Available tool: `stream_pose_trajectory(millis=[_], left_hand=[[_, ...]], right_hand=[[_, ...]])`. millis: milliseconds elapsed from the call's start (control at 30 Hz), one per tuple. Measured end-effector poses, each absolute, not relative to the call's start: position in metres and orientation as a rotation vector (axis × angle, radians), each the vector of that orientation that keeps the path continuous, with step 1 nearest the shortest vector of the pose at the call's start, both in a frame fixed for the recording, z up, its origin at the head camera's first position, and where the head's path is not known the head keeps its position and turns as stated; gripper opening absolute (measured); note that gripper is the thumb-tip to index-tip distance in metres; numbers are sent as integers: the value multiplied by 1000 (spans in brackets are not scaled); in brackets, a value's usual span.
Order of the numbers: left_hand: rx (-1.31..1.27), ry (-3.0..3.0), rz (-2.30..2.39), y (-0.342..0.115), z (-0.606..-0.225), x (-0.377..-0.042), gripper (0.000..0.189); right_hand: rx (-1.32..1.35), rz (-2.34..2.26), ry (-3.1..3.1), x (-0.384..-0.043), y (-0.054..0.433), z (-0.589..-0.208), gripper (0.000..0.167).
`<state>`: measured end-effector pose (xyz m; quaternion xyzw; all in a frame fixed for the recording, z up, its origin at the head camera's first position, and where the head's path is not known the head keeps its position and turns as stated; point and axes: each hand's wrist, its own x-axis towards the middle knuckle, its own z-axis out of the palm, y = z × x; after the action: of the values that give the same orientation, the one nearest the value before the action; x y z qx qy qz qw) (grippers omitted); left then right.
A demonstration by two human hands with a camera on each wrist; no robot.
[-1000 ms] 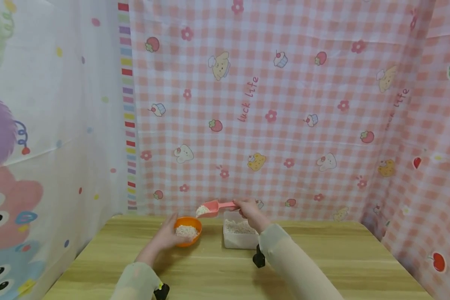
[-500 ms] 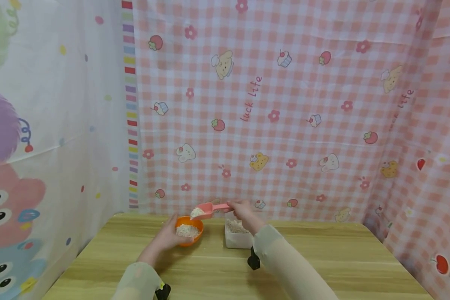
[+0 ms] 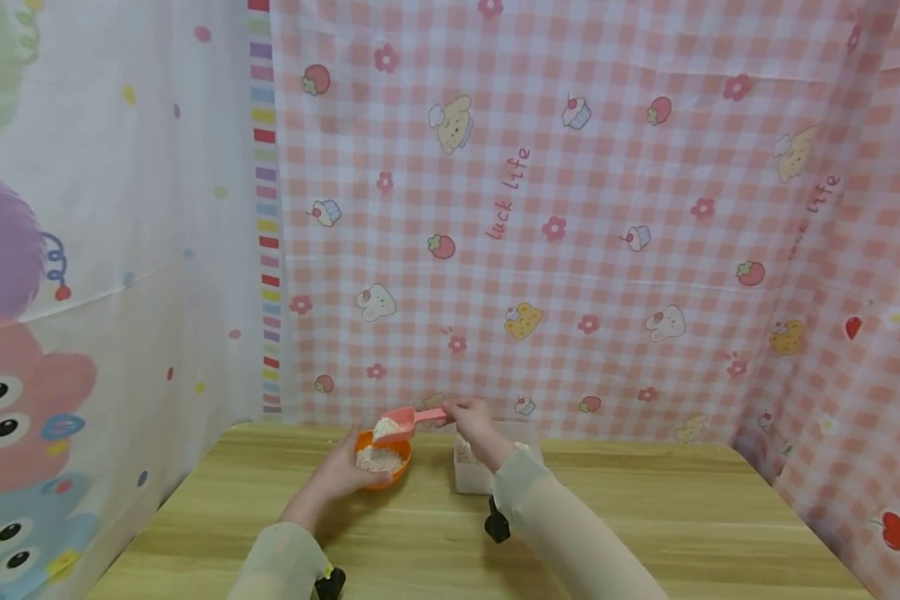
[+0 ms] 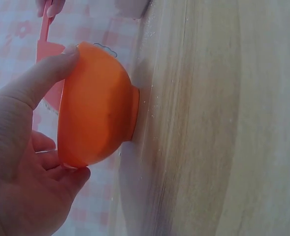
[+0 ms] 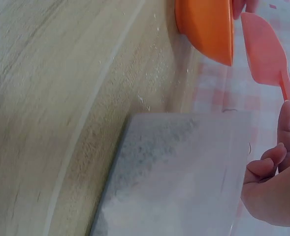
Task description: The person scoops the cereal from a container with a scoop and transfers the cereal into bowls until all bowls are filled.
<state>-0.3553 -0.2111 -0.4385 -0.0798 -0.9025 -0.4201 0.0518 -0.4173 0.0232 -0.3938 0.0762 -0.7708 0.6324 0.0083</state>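
An orange bowl (image 3: 399, 468) with white grains or flakes inside stands on the table, gripped at its rim by my left hand (image 3: 342, 469). In the left wrist view the thumb lies on the near side of the bowl (image 4: 96, 105) and the fingers curl around the other side. My right hand (image 3: 474, 421) holds a pink scoop (image 3: 401, 422) by its handle. The scoop's mouth, heaped with the same white stuff, is over the bowl and points left. In the right wrist view the scoop (image 5: 265, 51) is seen from beneath, above the bowl's rim.
A translucent white box (image 3: 474, 478) with more of the white stuff stands right of the bowl, partly hidden by the right arm. White specks lie on the wooden table (image 3: 420, 533) between them. Checkered cloth (image 3: 495, 275) hangs behind the table.
The right hand has carried the loaded scoop leftward and slightly down, from beside the bowl to over it. The left hand keeps its hold on the bowl.
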Motion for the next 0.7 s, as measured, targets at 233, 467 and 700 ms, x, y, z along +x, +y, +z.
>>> stream_pose_trajectory(millis=[233,467,700], left_hand=[[-252,-2733,-1268,-209,-438,-354,114],[-272,-2705,-1301,-208,-437,-351,115],[-253,-2707,-1305,-209,-440,-355,115]], right_hand=[[270,1914,-2405,-415,13,-396,24],[313,1803,-2449,-412,4,-397,23],[431,1633,-2433,-412,-4,-395,17]])
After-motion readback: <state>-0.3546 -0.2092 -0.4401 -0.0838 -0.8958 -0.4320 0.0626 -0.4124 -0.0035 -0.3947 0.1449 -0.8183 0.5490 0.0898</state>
